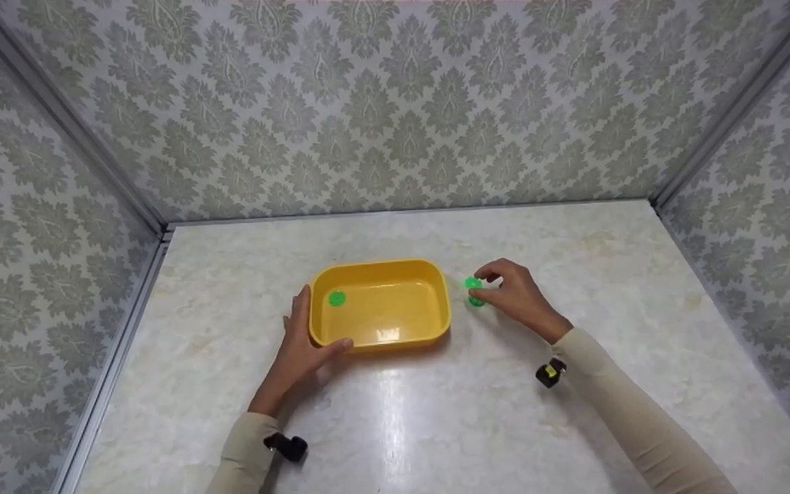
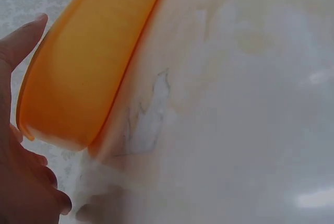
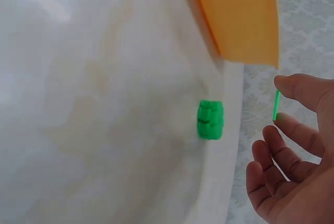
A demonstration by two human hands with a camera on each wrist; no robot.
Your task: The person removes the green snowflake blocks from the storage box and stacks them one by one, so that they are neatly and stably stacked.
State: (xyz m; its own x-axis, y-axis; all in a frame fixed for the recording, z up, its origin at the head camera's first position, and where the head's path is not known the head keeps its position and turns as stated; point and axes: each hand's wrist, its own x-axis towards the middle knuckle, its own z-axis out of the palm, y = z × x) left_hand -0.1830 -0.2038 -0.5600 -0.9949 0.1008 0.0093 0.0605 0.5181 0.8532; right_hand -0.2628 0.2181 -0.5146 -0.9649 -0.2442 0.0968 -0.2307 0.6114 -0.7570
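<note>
My left hand (image 1: 299,346) holds the yellow plastic tub (image 1: 379,348) at its near left corner, with the thumb over the near rim and the other fingers along the left wall. Inside the tub, toward its left end, lies one green disc (image 1: 337,298). To the right of the tub my right hand (image 1: 515,295) pinches a thin green disc (image 3: 276,105) between thumb and index finger, seen edge-on in the right wrist view. Below it on the table stands a short stack of ridged green discs (image 3: 210,120), partly hidden by the hand in the head view.
The pale marbled table (image 1: 182,357) bears the tub and the stack. Patterned panels (image 1: 381,103) rise behind and at both sides, with metal edging (image 1: 127,309) along the left. A small dark device (image 1: 550,372) is worn on each wrist.
</note>
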